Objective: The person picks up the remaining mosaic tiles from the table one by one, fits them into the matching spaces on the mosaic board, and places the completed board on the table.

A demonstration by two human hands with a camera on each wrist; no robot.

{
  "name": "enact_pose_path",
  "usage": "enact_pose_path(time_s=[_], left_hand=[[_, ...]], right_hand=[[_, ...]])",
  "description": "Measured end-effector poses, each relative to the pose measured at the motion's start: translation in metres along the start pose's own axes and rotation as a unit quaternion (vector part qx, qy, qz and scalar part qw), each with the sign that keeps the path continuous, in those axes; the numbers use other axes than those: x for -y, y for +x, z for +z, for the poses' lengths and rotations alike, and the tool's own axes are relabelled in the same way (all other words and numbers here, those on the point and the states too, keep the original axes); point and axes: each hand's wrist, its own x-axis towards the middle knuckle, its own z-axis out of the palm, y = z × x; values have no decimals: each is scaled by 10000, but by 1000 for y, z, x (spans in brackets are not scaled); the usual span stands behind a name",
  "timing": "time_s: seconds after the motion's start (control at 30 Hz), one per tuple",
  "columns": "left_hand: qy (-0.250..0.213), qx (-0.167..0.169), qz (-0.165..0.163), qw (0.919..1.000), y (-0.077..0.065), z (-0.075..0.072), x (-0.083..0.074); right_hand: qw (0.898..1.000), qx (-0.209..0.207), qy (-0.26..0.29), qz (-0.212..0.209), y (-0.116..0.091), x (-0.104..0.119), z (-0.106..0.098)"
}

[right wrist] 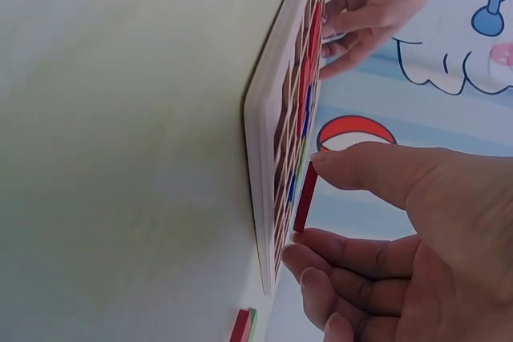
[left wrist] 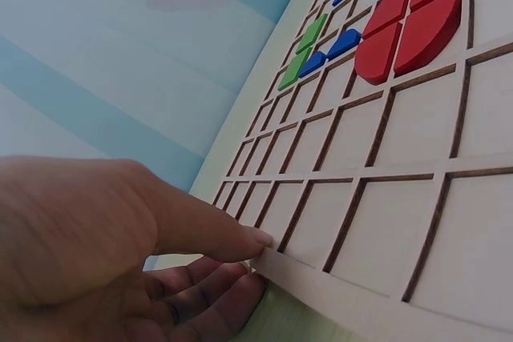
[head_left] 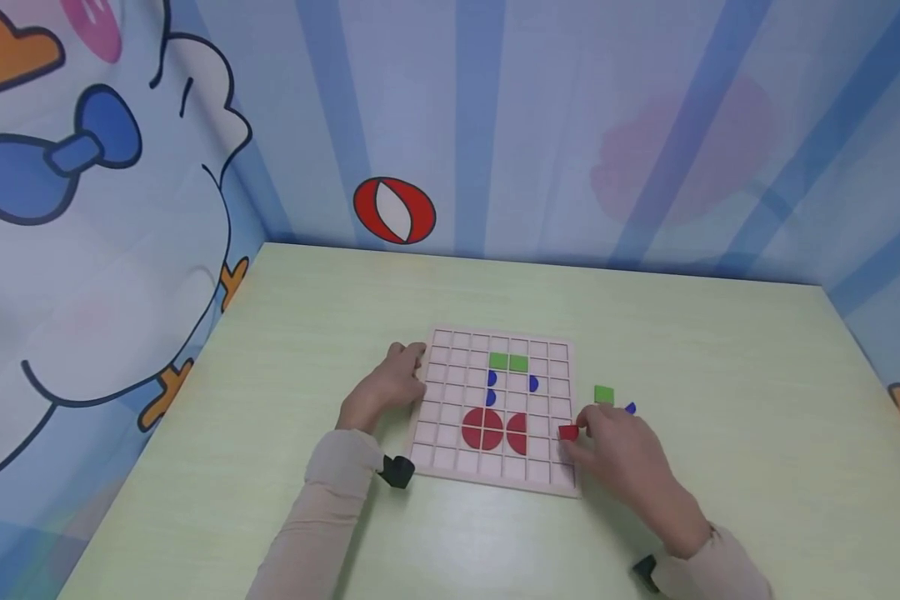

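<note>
A pale wooden grid board (head_left: 438,417) lies flat on the table. My left hand (head_left: 390,385) holds its left edge, and in the left wrist view the thumb (left wrist: 232,238) rests on the rim with the other fingers curled low beside it. Over the board's right edge, my right hand (head_left: 622,454) pinches a small red piece (head_left: 568,432) between thumb and forefinger. The right wrist view shows this red piece (right wrist: 305,198) edge-on, tilted above the board. Set in the grid are two green squares (head_left: 508,362), blue rounded pieces (head_left: 492,378) and several red quarter-circle pieces (head_left: 472,419).
Right of the board, a loose green square (head_left: 603,394) and a blue piece (head_left: 630,408) lie by my right hand. The pale table (head_left: 330,308) meets a blue striped backdrop (head_left: 540,125) at its far edge. A cartoon figure covers the left side.
</note>
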Motion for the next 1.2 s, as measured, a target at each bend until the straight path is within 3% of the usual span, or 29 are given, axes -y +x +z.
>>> enact_pose_path(time_s=[0.27, 0.53, 1.2], left_hand=[[-80, 73, -15, 9999, 0, 0, 1], [-92, 64, 13, 9999, -1, 0, -1], [-69, 106, -11, 9999, 2, -1, -1]], right_hand=[[9999, 169, 14, 5, 1, 15, 9], [9998, 14, -147, -111, 1, 25, 19], [9981, -106, -497, -360, 3, 32, 18]])
